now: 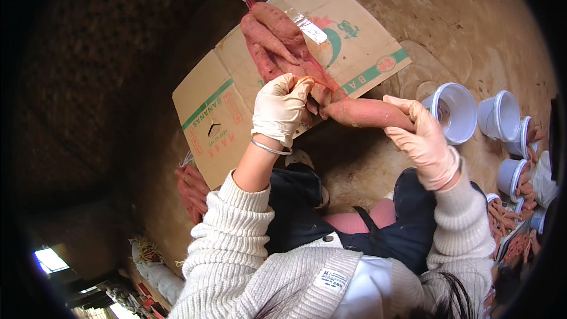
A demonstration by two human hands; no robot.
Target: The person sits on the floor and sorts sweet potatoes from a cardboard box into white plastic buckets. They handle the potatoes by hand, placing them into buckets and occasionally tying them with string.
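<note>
A red mesh bag (291,80) of sweet potatoes (275,20) lies over a flattened cardboard banana box (359,22). My left hand (283,106), in a pale glove, pinches the orange-edged mouth of the bag. Gloved too, my right hand (421,137) grips one end of a large sweet potato (367,113). The other end of that sweet potato is at the bag's mouth; whether it is partly inside I cannot tell. More sweet potatoes show beneath my left hand.
White plastic buckets (452,113) stand at the right, with sweet potatoes (502,219) heaped around the farther ones. Another filled red mesh bag (192,190) lies left of the cardboard. A grey-white bundle (159,277) and straw are at the lower left.
</note>
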